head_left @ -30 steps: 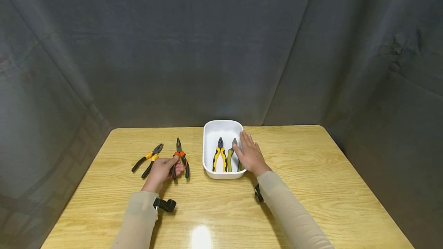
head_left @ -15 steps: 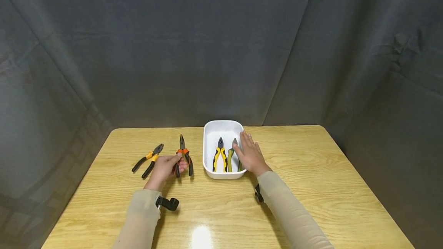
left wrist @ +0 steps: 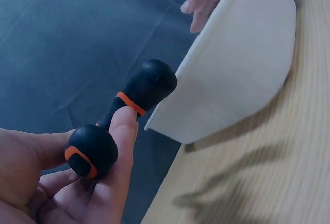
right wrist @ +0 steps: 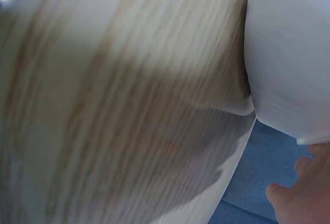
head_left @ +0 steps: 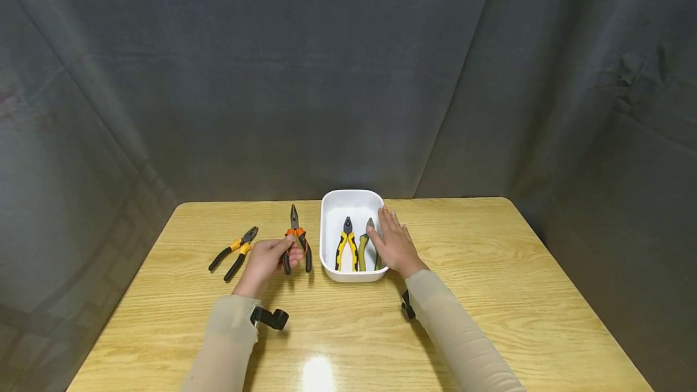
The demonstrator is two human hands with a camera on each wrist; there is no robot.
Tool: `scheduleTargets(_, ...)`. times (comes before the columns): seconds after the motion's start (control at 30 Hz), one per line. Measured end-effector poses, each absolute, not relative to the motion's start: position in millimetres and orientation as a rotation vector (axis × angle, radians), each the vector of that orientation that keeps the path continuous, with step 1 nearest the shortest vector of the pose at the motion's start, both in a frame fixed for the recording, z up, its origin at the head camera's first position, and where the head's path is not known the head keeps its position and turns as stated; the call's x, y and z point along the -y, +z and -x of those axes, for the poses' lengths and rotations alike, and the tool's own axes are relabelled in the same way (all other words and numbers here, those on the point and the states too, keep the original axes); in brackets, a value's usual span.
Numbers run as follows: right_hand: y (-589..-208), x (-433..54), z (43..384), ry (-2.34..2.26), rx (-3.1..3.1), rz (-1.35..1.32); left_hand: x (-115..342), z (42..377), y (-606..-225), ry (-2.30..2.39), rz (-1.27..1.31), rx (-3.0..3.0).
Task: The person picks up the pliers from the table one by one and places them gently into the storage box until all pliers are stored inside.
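My left hand (head_left: 265,264) pinches a pair of long-nose pliers (head_left: 294,221) with black and orange handles, nose pointing away from me. In the left wrist view the handle ends (left wrist: 152,84) face the camera, raised above the tabletop with their shadow below. A white plastic bin (head_left: 329,210) stands just right of the pliers. Inside it lie yellow-and-black pliers (head_left: 346,244) and olive-green-handled pliers (head_left: 363,245), the latter partly hidden by my right hand (head_left: 397,248). That hand rests on the bin's right rim with its fingers straight.
Combination pliers (head_left: 235,253) with yellow and black handles lie on the wooden table (head_left: 479,295), left of my left hand. Behind the table and along its sides hangs a dark grey cloth (head_left: 305,89). A small black wrist camera (head_left: 270,318) sits at the left cuff.
My left hand has carried the long-nose pliers to the right and slightly away from me, closer to the bin. The right hand stays in place on the rim.
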State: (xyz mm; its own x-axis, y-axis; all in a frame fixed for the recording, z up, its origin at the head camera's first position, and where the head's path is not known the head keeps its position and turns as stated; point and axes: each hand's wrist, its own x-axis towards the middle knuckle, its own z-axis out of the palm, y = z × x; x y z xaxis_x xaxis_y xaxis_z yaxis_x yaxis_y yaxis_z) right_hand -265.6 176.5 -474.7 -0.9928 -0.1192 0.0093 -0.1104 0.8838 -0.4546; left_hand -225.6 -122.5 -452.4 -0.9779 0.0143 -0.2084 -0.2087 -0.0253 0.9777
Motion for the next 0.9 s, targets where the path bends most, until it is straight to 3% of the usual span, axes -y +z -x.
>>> scheduleTargets(0.9, -471.9, -173.9, 264.9, -0.737, -3.032, 0.204, 83.9, 232.3, -436.3, 2.2, 0.089, -2.006)
